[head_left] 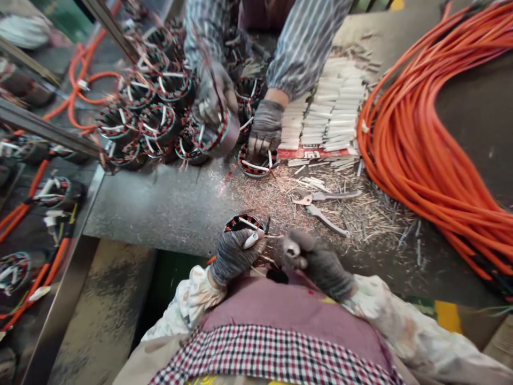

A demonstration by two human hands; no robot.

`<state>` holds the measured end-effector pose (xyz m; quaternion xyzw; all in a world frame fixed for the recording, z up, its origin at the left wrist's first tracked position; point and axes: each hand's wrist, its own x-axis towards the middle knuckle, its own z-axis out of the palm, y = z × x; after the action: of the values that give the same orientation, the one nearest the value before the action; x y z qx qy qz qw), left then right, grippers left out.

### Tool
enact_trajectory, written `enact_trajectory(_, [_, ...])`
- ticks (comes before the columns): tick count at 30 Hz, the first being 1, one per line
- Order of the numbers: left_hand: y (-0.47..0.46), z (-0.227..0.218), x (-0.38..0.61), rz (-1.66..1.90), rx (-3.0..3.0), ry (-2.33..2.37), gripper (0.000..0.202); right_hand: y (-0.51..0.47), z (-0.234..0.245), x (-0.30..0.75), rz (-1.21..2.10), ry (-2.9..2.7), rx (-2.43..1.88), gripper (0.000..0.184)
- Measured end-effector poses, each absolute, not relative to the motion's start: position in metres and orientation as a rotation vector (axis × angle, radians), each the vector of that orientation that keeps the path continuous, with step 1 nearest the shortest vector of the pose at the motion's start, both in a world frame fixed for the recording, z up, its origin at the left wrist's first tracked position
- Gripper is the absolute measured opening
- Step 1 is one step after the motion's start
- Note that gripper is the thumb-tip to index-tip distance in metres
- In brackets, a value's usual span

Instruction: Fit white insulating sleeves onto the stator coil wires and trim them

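In the head view, the person's left hand (234, 255), in a grey knit glove, sits at lower centre of the frame, its fingers (240, 251) closed around a wound motor stator (244, 223) held over the near edge of a steel-topped desk (160, 214). A white insulating sleeve (251, 240) pokes out beside the grip. The right hand (320, 264), gloved the same way, is just beside it with its fingers curled in narrowly; whether they pinch anything thin, I cannot tell. Pale, copper-flecked trimmings (344, 219) litter the desk to the right, around a pair of snips (320, 208). At top centre a co-worker's gloved hands (214, 91) grip a second stator (212, 133) and rest on a third (258, 163), next to stacked white sleeves (328, 104). A heap of stators (156, 107) fills the upper left, more stators with orange leads (52, 192) lie at far left, and a coil of orange cable (420, 133) sweeps down the right side.
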<state>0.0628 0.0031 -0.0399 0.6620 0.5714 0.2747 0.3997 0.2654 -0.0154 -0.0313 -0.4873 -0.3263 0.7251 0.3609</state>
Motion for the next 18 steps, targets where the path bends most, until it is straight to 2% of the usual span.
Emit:
enact_trajectory(3, [0.004, -0.037, 0.065, 0.687, 1.643, 1.415, 0.01, -0.005, -0.037, 0.28, 1.121, -1.545, -1.396, 0.048])
enact_trajectory(7, [-0.014, -0.043, 0.071, 0.811, 1.713, 1.485, 0.02, -0.002, -0.048, 0.281, 0.75, -2.057, -1.223, 0.023])
enact_trajectory(9, [-0.026, -0.052, 0.069, 1.042, 1.838, 1.582, 0.022, -0.012, -0.046, 0.277, 0.688, -2.253, -1.026, 0.028])
enact_trajectory(12, [-0.034, -0.068, 0.057, 1.298, 2.058, 1.674, 0.019, -0.019, -0.027, 0.279, 0.812, -2.296, -0.877, 0.039])
enact_trajectory(15, [-0.031, -0.072, 0.04, 1.256, 2.125, 1.596, 0.022, 0.005, -0.004, 0.278, 0.636, -2.085, -1.112, 0.04])
enact_trajectory(18, [-0.026, -0.067, 0.03, 1.243, 2.114, 1.424, 0.02, 0.04, 0.004, 0.258, 0.6, -2.12, -1.314, 0.029])
